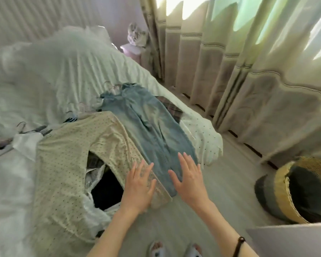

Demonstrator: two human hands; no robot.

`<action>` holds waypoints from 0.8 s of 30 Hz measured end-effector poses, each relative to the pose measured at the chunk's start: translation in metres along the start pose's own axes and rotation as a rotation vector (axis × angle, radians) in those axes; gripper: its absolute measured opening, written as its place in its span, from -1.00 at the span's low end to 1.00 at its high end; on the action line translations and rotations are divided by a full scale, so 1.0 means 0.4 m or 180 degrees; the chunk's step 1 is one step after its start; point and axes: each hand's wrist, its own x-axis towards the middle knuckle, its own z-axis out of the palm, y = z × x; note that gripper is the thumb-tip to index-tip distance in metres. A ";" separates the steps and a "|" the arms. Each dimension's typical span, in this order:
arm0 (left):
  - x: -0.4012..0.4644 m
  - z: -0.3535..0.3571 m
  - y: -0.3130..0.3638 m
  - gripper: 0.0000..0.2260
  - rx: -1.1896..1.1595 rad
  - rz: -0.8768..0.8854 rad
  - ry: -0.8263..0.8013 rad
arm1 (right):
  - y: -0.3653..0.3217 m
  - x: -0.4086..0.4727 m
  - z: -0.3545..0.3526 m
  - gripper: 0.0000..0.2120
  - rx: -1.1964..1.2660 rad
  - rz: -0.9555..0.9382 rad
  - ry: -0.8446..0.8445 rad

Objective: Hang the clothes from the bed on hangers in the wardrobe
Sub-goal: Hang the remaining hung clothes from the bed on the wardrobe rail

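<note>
Light blue jeans point(148, 127) lie stretched across the corner of the bed point(44, 75), their legs hanging toward me over the edge. A cream dotted top point(67, 164) is spread to their left, over darker clothes point(106, 191). Several hangers point(22, 130) lie on the bed at the left. My left hand point(139, 184) hovers with straight fingers at the dotted sleeve beside the jeans' hem. My right hand point(189, 179) is flat with spread fingers over the lower jeans leg. Neither hand grips anything. The wardrobe is out of view.
Long beige curtains point(230, 71) run along the right wall. A striped woven basket point(295, 191) stands on the pale floor at the right. A small bedside stand point(132, 51) with a soft toy sits beyond the bed. My slippered feet point(174, 249) are at the bottom.
</note>
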 end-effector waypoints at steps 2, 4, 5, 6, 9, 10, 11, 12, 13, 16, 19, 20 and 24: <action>-0.029 -0.041 -0.088 -0.34 0.0007 -0.0303 0.0150 | -0.067 0.035 0.058 -0.39 -0.0070 -0.0250 -0.0260; -0.052 -0.078 -0.166 -0.34 0.0026 -0.0655 0.0278 | -0.127 0.075 0.106 -0.40 -0.0085 -0.0508 -0.0429; -0.063 -0.095 -0.197 -0.35 0.0028 -0.0819 0.0339 | -0.157 0.095 0.125 -0.40 -0.0089 -0.0631 -0.0509; -0.075 -0.111 -0.224 -0.38 0.0038 -0.0981 0.0384 | -0.184 0.114 0.148 -0.40 -0.0105 -0.0745 -0.0602; -0.107 -0.137 -0.291 -0.52 0.0044 -0.1444 0.0442 | -0.258 0.159 0.203 -0.41 -0.0152 -0.1064 -0.0846; -0.113 -0.141 -0.309 -0.53 0.0029 -0.1590 0.0468 | -0.278 0.173 0.221 -0.41 -0.0162 -0.1164 -0.0934; -0.116 -0.142 -0.327 -0.54 0.0022 -0.1723 0.0486 | -0.294 0.188 0.236 -0.40 -0.0178 -0.1253 -0.1035; -0.116 -0.141 -0.344 -0.54 0.0010 -0.1842 0.0486 | -0.307 0.206 0.252 -0.40 -0.0202 -0.1326 -0.1128; -0.113 -0.139 -0.361 -0.54 -0.0023 -0.1953 0.0478 | -0.317 0.228 0.266 -0.40 -0.0229 -0.1386 -0.1209; -0.085 -0.135 -0.404 -0.54 -0.0095 -0.2227 0.0419 | -0.350 0.307 0.291 -0.41 -0.0201 -0.1493 -0.1410; -0.027 -0.136 -0.433 -0.54 -0.0182 -0.2420 0.0313 | -0.401 0.399 0.303 -0.42 -0.0118 -0.1641 -0.1536; -0.004 -0.137 -0.444 -0.54 -0.0215 -0.2453 0.0287 | -0.422 0.432 0.311 -0.42 -0.0093 -0.1718 -0.1559; 0.075 -0.162 -0.511 -0.56 -0.0226 -0.2424 0.0261 | -0.502 0.555 0.352 -0.44 -0.0148 -0.1948 -0.1564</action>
